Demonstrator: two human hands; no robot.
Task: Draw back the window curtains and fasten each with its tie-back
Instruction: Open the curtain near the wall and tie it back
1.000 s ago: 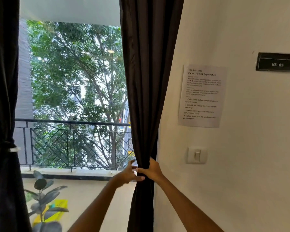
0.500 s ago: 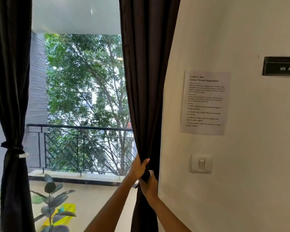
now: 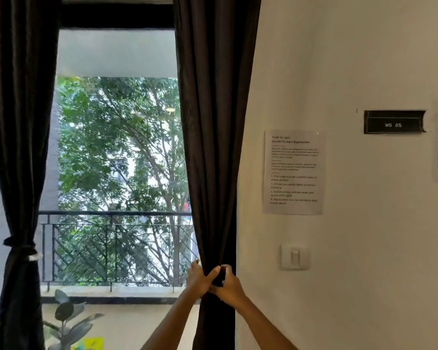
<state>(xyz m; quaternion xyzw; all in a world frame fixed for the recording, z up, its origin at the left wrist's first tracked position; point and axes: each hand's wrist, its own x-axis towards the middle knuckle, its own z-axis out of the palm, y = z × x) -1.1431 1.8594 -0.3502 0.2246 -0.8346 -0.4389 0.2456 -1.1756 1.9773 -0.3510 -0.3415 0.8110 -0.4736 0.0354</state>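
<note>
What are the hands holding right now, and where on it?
Both the left hand and right hand grip the gathered right curtain at its cinched waist.

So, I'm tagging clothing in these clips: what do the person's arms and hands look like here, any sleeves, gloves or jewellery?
Both forearms are bare as far as the frame shows, with no sleeve in view. The left hand and the right hand wear no gloves, and no watch, bracelet or ring can be seen.

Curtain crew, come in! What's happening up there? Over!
Both hands, left hand and right hand, grip the right curtain, gathered at the wall. Left curtain already tied. Nothing in the way.
</note>
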